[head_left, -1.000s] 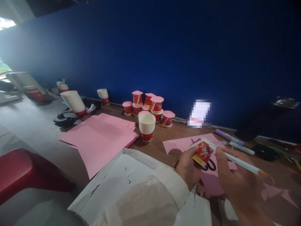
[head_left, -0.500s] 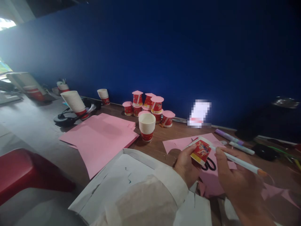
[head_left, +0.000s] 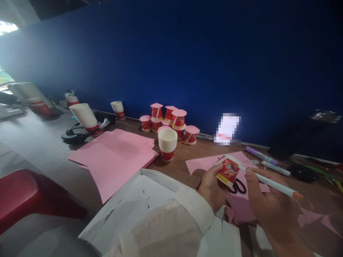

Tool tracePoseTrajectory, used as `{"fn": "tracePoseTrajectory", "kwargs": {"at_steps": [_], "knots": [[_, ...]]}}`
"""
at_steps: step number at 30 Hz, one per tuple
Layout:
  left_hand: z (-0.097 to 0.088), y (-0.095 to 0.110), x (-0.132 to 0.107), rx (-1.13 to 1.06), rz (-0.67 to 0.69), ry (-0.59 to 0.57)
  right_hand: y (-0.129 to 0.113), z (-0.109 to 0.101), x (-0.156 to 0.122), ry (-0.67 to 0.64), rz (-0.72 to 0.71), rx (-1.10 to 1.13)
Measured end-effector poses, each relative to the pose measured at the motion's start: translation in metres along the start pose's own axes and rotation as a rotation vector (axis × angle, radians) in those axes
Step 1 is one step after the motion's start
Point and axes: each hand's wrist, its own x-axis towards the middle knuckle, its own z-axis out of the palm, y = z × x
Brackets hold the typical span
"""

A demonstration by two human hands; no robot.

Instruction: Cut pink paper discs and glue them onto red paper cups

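Note:
My left hand (head_left: 214, 189) is wrapped round a red paper cup (head_left: 228, 170) with gold and blue print, tilted on its side. In my right hand (head_left: 273, 203) is a white marker (head_left: 276, 184) with an orange end, gripped between thumb and fingers. Its tip points left and meets or nearly meets the cup's edge. Just below the cup, the black handles of a pair of scissors (head_left: 238, 186) lie on cut pink paper (head_left: 241, 208). The scissors' blades are hidden.
Behind stand several red cups with pink paper discs (head_left: 179, 119) and a stack of cups (head_left: 167, 142). Pink sheets (head_left: 120, 153) lie left, above a white box lid (head_left: 120, 210). A blurred bright screen (head_left: 227, 129), purple marker (head_left: 261, 155) and red stool (head_left: 21, 196) are also around.
The cup has turned very slightly in my left hand. Both hands stay in nearly the same place, and the marker remains against or near the cup's edge.

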Motion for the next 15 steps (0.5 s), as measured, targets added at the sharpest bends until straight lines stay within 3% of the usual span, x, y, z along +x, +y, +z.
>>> {"fn": "tracePoseTrajectory", "kwargs": {"at_steps": [10, 15], "knots": [[-0.001, 0.000, 0.000, 0.001, -0.008, -0.009, -0.001, 0.000, -0.001, -0.024, 0.046, 0.042], [-0.001, 0.000, 0.001, -0.014, 0.002, -0.011, -0.010, -0.005, 0.004, -0.015, 0.223, 0.045]]}}
